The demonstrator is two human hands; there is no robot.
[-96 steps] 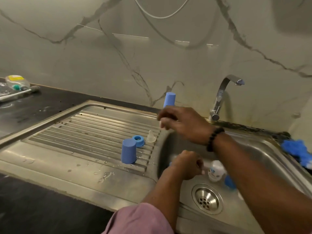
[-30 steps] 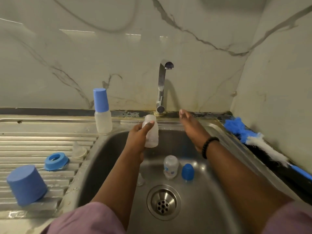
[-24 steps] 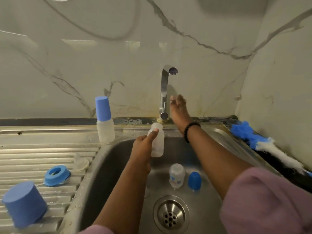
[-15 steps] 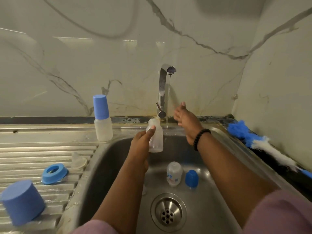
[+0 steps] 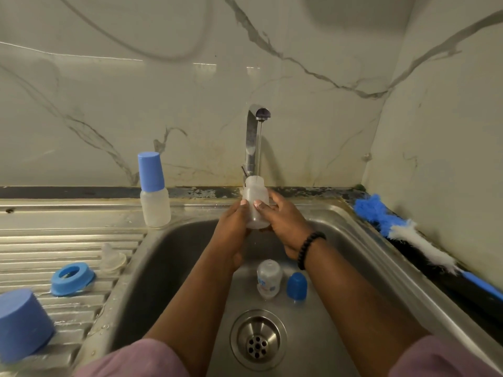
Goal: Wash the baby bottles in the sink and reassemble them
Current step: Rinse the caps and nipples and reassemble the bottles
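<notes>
Here, open bottle (image 5: pixel 255 203) upright under thin tap stream, gripped between left hand (image 5: pixel 234 227) and right hand (image 5: pixel 283 221).

- Open translucent bottle (image 5: pixel 255 204): upright, mouth under thin tap stream, above the sink (image 5: pixel 353 240).
- Capped bottle (image 5: pixel 154 197), blue cap: upright on sink rim, back left.
- Printed bottle (image 5: pixel 269 278): on basin floor, blue cap (image 5: pixel 297 286) just beside.
- Drainboard: blue ring (image 5: pixel 73 278), clear teat (image 5: pixel 112 258), large blue cap (image 5: pixel 23 326).
</notes>
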